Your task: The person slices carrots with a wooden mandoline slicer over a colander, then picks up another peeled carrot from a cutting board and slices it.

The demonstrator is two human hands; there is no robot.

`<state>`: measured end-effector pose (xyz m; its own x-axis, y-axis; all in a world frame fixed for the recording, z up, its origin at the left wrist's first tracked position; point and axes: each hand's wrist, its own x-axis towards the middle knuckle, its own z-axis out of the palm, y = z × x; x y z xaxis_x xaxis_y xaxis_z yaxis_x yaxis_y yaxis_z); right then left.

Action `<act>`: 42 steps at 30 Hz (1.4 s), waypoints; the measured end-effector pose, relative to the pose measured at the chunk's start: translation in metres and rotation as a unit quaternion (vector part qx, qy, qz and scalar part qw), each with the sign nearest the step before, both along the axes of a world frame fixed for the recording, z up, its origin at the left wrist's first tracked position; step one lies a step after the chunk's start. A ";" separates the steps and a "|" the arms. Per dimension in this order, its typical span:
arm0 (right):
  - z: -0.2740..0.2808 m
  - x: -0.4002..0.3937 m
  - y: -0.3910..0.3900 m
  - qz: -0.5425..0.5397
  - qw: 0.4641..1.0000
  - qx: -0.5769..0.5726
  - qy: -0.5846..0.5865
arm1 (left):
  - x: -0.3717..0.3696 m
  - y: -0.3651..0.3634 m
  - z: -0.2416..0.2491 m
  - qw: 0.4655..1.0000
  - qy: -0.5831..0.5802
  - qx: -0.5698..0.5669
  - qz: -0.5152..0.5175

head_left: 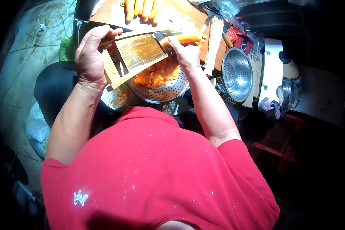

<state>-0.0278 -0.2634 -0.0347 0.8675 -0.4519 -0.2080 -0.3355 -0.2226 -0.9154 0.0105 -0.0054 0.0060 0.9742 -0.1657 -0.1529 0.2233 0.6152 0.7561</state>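
My left hand [91, 57] is wrapped round the end of a wooden mandoline slicer [138, 51], which it holds tilted. On the slicer's other end, near the dark blade, my right hand [186, 55] grips a carrot [188, 38], its thumb on top. Beneath the slicer stands a metal colander [166, 91]. Round carrot slices [159, 76] are heaped in it, partly hidden by the slicer. Several whole carrots [143, 9] lie side by side on a brown board [107, 17] beyond my hands.
To the right stand a second metal colander [237, 73] and a straw whisk broom [214, 42]. Farther right are a white panel [271, 73], plastic bags [272, 106] and a red item [244, 43]. A cable [42, 27] lies on the floor at left.
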 end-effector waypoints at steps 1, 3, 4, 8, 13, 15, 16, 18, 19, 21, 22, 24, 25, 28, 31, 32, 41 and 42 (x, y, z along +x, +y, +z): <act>0.010 -0.003 0.006 -0.007 0.999 0.023 -0.045 | 0.001 0.000 0.000 1.000 -0.001 -0.001 0.000; 0.016 -0.005 0.004 -0.014 0.995 0.046 -0.090 | 0.002 0.001 -0.001 1.000 -0.008 -0.001 -0.003; 0.015 -0.005 -0.003 -0.030 0.995 0.011 -0.092 | 0.002 0.000 0.000 1.000 -0.007 -0.001 -0.005; 0.007 0.000 -0.019 -0.055 0.990 -0.064 -0.118 | 0.002 -0.001 0.002 1.000 -0.002 -0.010 0.003; 0.017 -0.001 -0.013 -0.059 0.992 -0.028 -0.108 | 0.001 -0.004 0.004 1.000 -0.003 -0.006 0.004; 0.016 -0.003 -0.012 -0.024 0.986 -0.101 -0.130 | 0.000 -0.004 0.004 1.000 -0.002 -0.011 0.006; 0.026 -0.007 0.000 0.008 0.986 -0.091 -0.142 | 0.001 -0.004 0.004 1.000 -0.001 -0.010 0.006; 0.047 -0.023 0.029 0.063 0.976 -0.149 -0.147 | 0.001 -0.003 0.003 1.000 0.011 -0.007 0.009; 0.062 -0.031 0.050 0.082 0.970 -0.128 -0.189 | 0.000 -0.003 0.004 1.000 0.013 -0.006 0.008; 0.061 -0.035 0.058 0.080 0.956 -0.165 -0.228 | -0.002 -0.003 0.006 1.000 0.018 0.013 0.009; 0.056 -0.030 0.049 0.048 0.960 -0.195 -0.197 | -0.002 -0.003 0.006 1.000 0.018 0.014 0.007; 0.036 -0.013 0.019 0.017 0.959 -0.242 -0.145 | -0.002 -0.001 0.003 1.000 0.005 0.000 0.007; 0.025 -0.004 0.007 -0.054 0.935 -0.329 -0.124 | -0.002 -0.001 0.002 1.000 0.005 0.000 0.008; 0.009 0.011 -0.016 -0.077 0.965 -0.236 -0.081 | 0.001 0.000 0.002 1.000 -0.001 -0.008 0.008; 0.035 -0.010 0.013 0.030 0.984 -0.150 -0.087 | 0.001 0.000 0.001 1.000 -0.002 0.007 0.001; 0.051 -0.020 0.034 0.056 0.974 -0.173 -0.133 | 0.001 0.000 0.002 1.000 0.005 -0.002 0.005; 0.000 0.013 -0.026 -0.055 0.955 -0.284 -0.066 | 0.000 0.001 0.003 1.000 0.009 0.012 0.004; 0.008 0.013 -0.019 -0.052 0.955 -0.284 -0.067 | 0.001 0.001 0.003 1.000 0.009 0.011 0.007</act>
